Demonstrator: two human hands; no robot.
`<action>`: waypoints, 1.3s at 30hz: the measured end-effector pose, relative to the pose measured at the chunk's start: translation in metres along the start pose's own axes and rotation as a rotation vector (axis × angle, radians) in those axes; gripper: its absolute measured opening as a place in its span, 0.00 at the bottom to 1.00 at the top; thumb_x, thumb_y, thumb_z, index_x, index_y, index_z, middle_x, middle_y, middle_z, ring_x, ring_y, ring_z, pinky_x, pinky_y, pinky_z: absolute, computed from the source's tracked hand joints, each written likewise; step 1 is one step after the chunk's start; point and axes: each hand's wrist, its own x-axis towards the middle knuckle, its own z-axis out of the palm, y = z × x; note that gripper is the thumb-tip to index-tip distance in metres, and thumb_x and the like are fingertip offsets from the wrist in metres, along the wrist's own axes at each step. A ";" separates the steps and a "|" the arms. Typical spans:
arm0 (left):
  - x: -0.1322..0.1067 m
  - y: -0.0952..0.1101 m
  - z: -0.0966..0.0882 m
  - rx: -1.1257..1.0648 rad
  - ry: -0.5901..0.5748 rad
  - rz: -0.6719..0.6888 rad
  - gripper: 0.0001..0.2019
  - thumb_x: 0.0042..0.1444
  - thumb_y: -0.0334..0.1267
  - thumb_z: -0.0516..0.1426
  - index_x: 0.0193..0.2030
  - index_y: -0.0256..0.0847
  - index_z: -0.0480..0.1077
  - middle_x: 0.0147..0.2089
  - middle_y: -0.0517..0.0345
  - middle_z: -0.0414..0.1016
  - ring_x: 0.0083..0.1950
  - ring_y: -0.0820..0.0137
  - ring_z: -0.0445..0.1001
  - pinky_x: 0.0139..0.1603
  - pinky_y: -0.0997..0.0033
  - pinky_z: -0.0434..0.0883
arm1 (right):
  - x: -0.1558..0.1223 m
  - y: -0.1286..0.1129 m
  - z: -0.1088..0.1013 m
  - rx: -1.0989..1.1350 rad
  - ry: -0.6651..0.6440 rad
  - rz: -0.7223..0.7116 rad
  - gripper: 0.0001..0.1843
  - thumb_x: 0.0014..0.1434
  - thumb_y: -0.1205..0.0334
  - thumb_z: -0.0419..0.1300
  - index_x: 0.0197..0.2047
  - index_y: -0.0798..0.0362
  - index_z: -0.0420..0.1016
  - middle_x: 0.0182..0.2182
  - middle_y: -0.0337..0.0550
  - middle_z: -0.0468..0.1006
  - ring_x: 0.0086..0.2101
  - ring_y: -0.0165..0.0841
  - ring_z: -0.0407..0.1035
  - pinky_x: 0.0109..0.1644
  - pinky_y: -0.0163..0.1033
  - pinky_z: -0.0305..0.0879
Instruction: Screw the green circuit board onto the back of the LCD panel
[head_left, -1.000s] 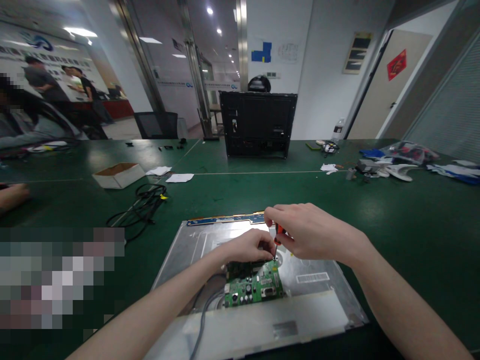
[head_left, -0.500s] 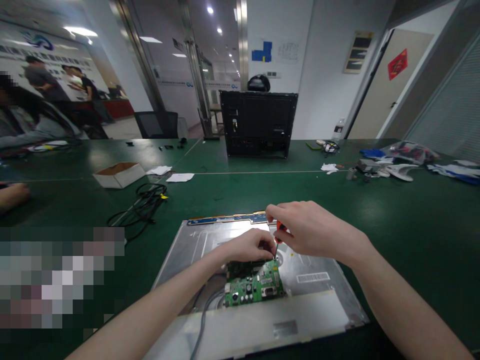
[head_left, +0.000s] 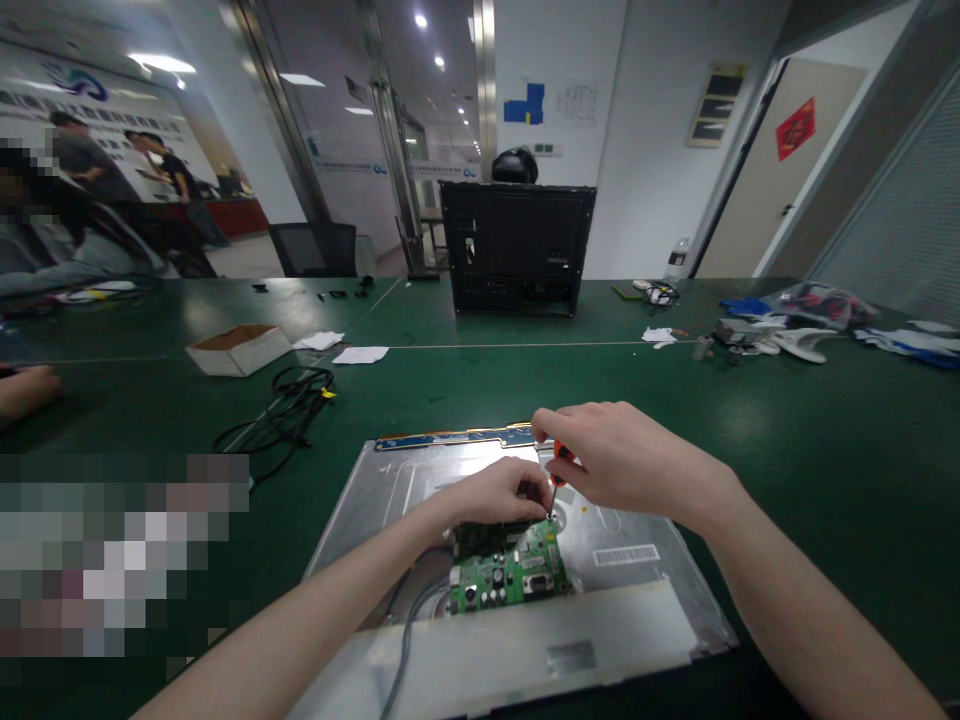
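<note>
My right hand (head_left: 611,455) is wrapped round a screwdriver (head_left: 561,466) with an orange-red handle. Its shaft points down, and the tip meets the far right corner of a green circuit board (head_left: 510,572). My left hand (head_left: 506,492) is closed at that same corner, fingertips beside the screwdriver tip. Whatever those fingers pinch is too small or hidden to name. The board lies on the silver metal back of a display panel (head_left: 626,528), which has a blue strip (head_left: 450,438) along its far edge. A grey cable (head_left: 405,640) runs over the panel's near left part.
On the green table (head_left: 420,385) stand a black monitor housing (head_left: 517,250) at the back and an open white box (head_left: 244,350) at left. Black cables (head_left: 289,410) lie coiled nearby. Bags and small parts (head_left: 787,325) are at right. Another person's hand (head_left: 28,392) rests at far left.
</note>
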 end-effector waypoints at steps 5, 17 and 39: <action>0.000 0.001 0.000 0.015 0.003 -0.019 0.04 0.47 0.27 0.59 0.31 0.37 0.74 0.31 0.62 0.75 0.34 0.71 0.71 0.36 0.75 0.65 | 0.002 0.000 0.000 -0.034 -0.003 0.011 0.09 0.61 0.62 0.54 0.44 0.51 0.68 0.35 0.42 0.79 0.33 0.36 0.72 0.28 0.36 0.50; -0.001 0.001 0.001 0.018 0.036 -0.015 0.05 0.47 0.27 0.59 0.32 0.37 0.73 0.32 0.61 0.75 0.35 0.69 0.72 0.37 0.75 0.66 | -0.002 0.000 -0.002 0.023 -0.009 -0.025 0.09 0.60 0.61 0.55 0.44 0.51 0.67 0.37 0.41 0.76 0.33 0.34 0.70 0.29 0.36 0.53; -0.001 0.002 0.000 0.013 0.005 -0.021 0.05 0.47 0.27 0.59 0.32 0.37 0.74 0.31 0.61 0.74 0.33 0.71 0.71 0.33 0.77 0.64 | 0.002 0.000 -0.001 -0.038 -0.003 -0.002 0.08 0.61 0.61 0.53 0.44 0.51 0.66 0.33 0.41 0.78 0.32 0.35 0.71 0.27 0.37 0.50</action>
